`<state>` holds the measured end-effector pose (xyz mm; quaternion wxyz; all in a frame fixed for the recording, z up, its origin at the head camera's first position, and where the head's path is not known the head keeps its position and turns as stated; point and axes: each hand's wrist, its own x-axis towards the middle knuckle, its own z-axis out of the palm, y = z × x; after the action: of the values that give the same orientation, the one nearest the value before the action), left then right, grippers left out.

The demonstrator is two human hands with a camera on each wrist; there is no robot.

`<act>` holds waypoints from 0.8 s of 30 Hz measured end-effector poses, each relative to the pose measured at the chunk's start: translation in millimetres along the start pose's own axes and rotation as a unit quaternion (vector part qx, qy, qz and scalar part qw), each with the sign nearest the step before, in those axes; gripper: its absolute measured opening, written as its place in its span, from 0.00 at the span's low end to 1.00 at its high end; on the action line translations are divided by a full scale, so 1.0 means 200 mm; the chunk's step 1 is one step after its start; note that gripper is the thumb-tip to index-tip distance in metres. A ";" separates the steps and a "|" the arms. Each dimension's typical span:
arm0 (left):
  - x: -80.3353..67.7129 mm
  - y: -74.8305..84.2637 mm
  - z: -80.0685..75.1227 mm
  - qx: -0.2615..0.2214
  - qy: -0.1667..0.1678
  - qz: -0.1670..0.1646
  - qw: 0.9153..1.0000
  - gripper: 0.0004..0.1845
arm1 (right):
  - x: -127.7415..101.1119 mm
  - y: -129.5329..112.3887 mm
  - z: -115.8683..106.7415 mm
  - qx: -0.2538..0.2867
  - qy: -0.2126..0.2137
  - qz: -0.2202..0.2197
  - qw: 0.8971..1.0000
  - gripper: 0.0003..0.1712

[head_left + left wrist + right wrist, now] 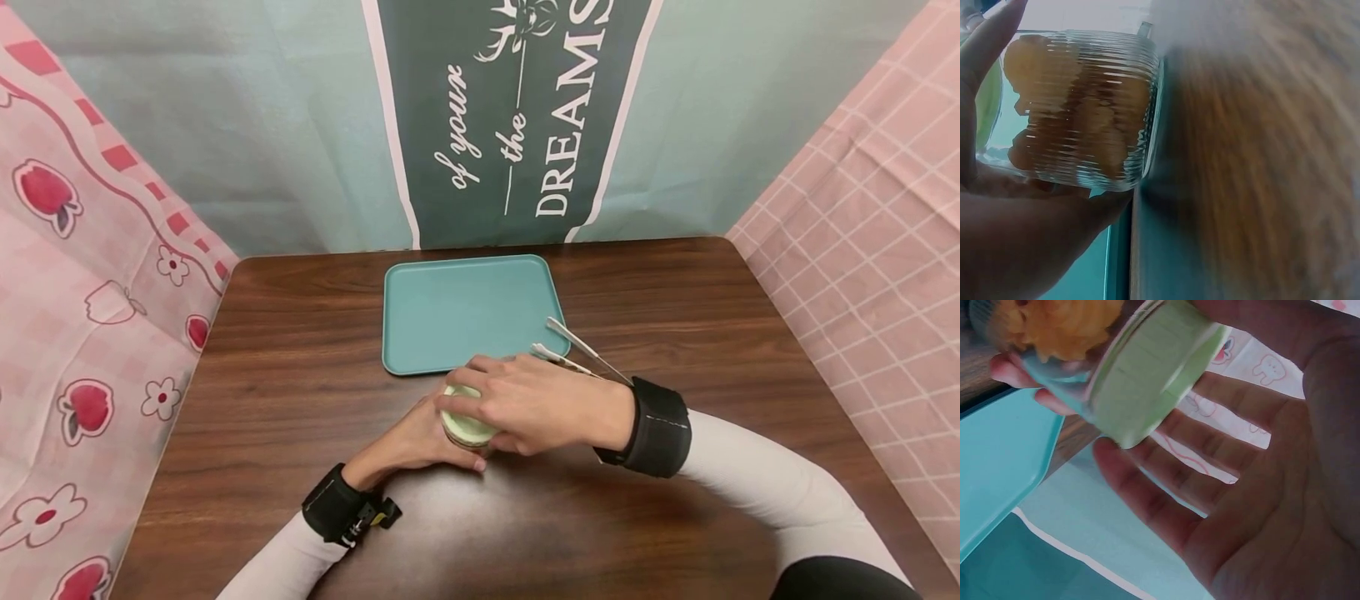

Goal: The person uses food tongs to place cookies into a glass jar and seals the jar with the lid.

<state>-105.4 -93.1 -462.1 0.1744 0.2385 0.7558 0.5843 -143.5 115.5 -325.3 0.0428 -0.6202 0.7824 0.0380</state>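
A clear ribbed jar (pixel 1085 106) with orange-brown pieces inside stands upright on the table, in front of the tray. Its pale green lid (pixel 467 428) is on top. My left hand (pixel 429 437) grips the jar's body from the left, thumb on the near side. From above, my right hand (pixel 536 402) holds the lid, and the right wrist view shows its fingertips (pixel 1107 450) curled against the lid's rim. The orange contents (pixel 1066 328) show through the wall there. Whether the lid is loose, I cannot tell.
A teal tray (pixel 465 312) lies behind the jar on the brown wooden table (pixel 300 333). Metal tongs (pixel 581 340) reach over the tray's right front corner, partly hidden under my right wrist. Patterned cloths hang along the back and both sides.
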 end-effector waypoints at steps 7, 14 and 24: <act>-0.01 0.01 -0.02 0.024 0.009 -0.020 0.999 0.67 | -0.02 0.02 0.02 -0.005 0.002 -0.004 1.000 0.45; -0.09 0.01 -0.09 0.075 0.028 -0.024 0.997 0.62 | -0.04 0.04 0.05 0.031 0.044 0.020 0.998 0.44; -0.26 0.05 -0.15 0.224 0.116 -0.027 0.967 0.44 | -0.16 0.09 0.08 0.042 0.118 0.108 0.986 0.35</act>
<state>-78.0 -144.0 -446.4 0.0435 0.1820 0.8886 0.4188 -153.9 152.2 -336.8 -0.0278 -0.5301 0.8450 -0.0642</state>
